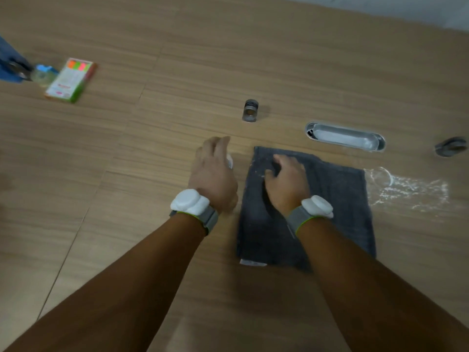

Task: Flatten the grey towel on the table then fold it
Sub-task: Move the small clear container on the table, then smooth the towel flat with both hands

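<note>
Towel (330, 212): folded grey rectangle, flat on the table (127, 174) near its middle (white tag at its near edge).
Right hand (286, 179): fingers curled, pressing the towel's far left part.
Left hand (213, 174): just left of the towel, blurred; grip unclear.

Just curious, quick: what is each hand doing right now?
Left hand: off the grey towel, curled around something small and white; what it is cannot be told.
Right hand: resting on the towel, fingers bent; an actual grip cannot be told.
</note>
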`<state>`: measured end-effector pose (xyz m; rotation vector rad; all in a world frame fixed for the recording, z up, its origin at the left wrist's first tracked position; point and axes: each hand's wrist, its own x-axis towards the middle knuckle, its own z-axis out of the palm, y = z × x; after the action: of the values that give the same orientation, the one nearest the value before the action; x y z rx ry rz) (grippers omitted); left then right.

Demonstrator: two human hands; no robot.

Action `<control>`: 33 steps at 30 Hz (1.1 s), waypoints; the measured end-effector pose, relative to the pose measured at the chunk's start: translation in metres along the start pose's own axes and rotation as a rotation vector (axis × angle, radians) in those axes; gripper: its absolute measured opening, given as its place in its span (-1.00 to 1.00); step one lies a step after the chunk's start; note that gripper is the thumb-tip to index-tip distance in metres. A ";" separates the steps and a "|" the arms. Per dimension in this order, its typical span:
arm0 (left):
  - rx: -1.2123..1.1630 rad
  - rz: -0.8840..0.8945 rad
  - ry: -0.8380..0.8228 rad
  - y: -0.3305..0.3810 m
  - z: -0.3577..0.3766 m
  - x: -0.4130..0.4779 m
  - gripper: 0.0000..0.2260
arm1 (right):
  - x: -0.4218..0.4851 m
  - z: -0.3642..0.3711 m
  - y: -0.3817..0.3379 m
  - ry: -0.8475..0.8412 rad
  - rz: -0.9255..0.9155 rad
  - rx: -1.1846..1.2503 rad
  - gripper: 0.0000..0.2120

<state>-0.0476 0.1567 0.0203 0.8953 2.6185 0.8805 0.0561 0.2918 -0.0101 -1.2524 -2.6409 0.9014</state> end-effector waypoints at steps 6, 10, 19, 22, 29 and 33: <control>0.107 0.266 -0.229 0.036 0.083 -0.019 -0.55 | -0.026 -0.032 0.082 0.079 0.033 -0.093 -0.59; 0.242 0.278 -0.323 0.031 0.128 -0.031 -0.48 | -0.043 -0.030 0.125 0.107 -0.002 -0.221 -0.55; 0.479 0.226 -0.243 0.033 0.161 -0.040 -0.41 | -0.047 -0.012 0.177 0.037 -0.076 -0.395 -0.30; 0.479 0.235 -0.232 0.034 0.161 -0.036 -0.41 | -0.042 -0.012 0.177 0.055 -0.063 -0.405 -0.29; 0.429 0.214 -0.182 0.051 0.171 0.018 -0.40 | 0.024 -0.026 0.179 0.078 -0.057 -0.411 -0.26; 0.426 0.207 -0.167 0.058 0.186 0.059 -0.41 | 0.075 -0.028 0.186 0.110 -0.020 -0.412 -0.24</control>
<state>0.0077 0.3167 -0.0926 1.2998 2.6403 0.2662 0.1418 0.4514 -0.1008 -1.3012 -2.8309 0.2780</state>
